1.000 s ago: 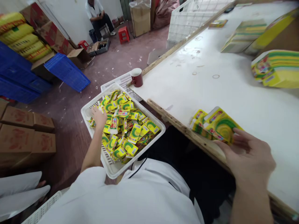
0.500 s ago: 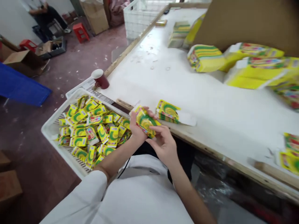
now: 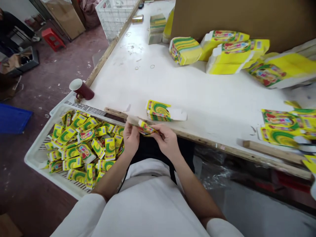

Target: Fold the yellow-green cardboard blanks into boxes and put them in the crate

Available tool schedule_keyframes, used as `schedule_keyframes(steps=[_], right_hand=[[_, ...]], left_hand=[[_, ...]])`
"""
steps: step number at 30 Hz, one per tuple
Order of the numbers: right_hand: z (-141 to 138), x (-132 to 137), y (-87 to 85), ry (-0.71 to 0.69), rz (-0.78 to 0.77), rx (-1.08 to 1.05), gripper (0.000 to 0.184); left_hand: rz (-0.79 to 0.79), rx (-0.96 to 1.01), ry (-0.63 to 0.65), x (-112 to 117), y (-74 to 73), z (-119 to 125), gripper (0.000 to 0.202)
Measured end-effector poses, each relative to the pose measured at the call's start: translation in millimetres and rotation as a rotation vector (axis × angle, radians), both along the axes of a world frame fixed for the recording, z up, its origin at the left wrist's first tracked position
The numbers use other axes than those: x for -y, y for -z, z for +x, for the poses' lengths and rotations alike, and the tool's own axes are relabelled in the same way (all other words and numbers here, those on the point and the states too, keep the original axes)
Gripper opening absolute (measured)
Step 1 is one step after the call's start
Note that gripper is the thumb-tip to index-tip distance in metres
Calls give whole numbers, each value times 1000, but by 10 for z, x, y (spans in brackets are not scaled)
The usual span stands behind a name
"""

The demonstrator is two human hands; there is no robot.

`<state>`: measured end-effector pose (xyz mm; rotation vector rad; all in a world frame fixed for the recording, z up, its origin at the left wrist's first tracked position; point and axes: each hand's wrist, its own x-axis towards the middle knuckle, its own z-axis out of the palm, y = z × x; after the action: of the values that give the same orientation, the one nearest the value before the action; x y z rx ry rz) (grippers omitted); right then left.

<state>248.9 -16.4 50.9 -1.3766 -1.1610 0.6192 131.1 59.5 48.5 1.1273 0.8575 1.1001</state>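
A small yellow and green printed carton (image 3: 145, 127) is held between my two hands above the table's front edge, its white flap pointing left. My left hand (image 3: 131, 138) pinches the flap end. The fingers of my right hand (image 3: 166, 140) close on the other end. Just beyond them on the table, a short stack of flat cartons (image 3: 159, 111) lies with white flaps to the right. To the left of my hands stands a white plastic basket (image 3: 34, 148) filled with many small yellow cartons (image 3: 71, 161).
A dark red mug (image 3: 85, 91) stands at the table's left corner. Stacks of flat yellow cartons (image 3: 186, 52) lean by a brown cardboard sheet (image 3: 222, 19) at the back. More cartons (image 3: 280, 126) and a wooden strip (image 3: 271, 151) lie at right. A red stool (image 3: 52, 39) is on the floor.
The carton has turned from showing its broad face to being nearly edge-on, with its white flap standing out. My left hand has shifted from beneath it to its left end. The view has swung right.
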Motion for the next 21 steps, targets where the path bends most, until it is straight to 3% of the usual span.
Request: schedule_keyframes(steps=[2,4,6,10,12,13,15,17,21], right_hand=[[72,23,-5,23,18,-6,10],[137,46,-17,60,44,44,9],[197,69,-41,109,61,166,15],[237,109,-112,53,130,472,27],[201,122,-139,5,208,526,27],[177,126,-142,37,232,505,28],[130,125,-122,181,218,352,51],[88,113,-63,228,130,89,71],[-9,53,105,-103,-132,-419,52]], left_hand=[[14,-6,-34,-30,19,-103,38],[78,-67,19,-105,-66,-246,35],[214,-175,139,-191,-239,-397,51],[524,-561,372,-230,-539,-517,113],[549,-729,526,-164,-543,-455,105],[534,-768,568,-120,-511,-409,93],[512,-797,561,-32,-415,-321,76],[542,-813,499,38,-321,-264,77],[674,-814,512,114,-221,-235,81]])
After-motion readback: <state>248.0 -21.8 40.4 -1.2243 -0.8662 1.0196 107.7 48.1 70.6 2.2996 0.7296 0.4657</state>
